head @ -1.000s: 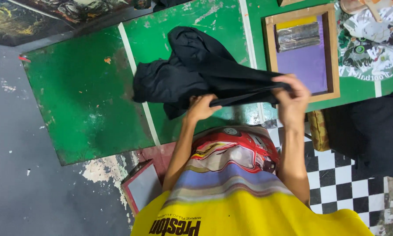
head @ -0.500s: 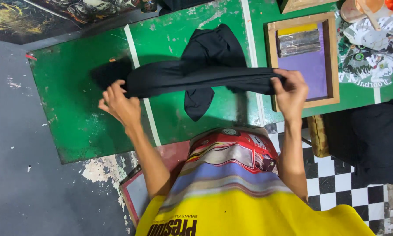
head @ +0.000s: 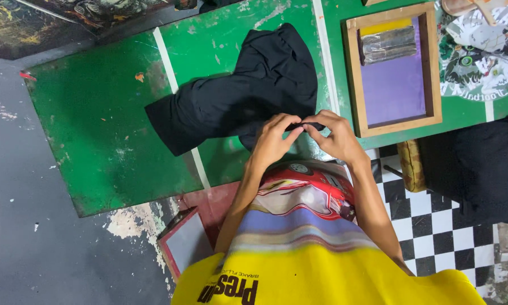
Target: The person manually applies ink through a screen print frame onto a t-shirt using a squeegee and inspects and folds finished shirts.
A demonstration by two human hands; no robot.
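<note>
Both hands pinch the near edge of the black shirt (head: 248,96): left hand (head: 274,141) and right hand (head: 336,135) meet fingertip to fingertip, closed tight on a fold of cloth between them. The rest of the shirt spreads away from the grip, up and leftward across the green table (head: 96,130). Just right sits a wooden printing frame (head: 392,68) with purple mesh, near a printed cloth (head: 480,56).

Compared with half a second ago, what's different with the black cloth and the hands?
The left hand swung in from the far left to meet the right hand, both now pinching one edge of the black garment. The garment went from a stretched band to a loose heap. The wooden screen frame and green table stayed put.
</note>
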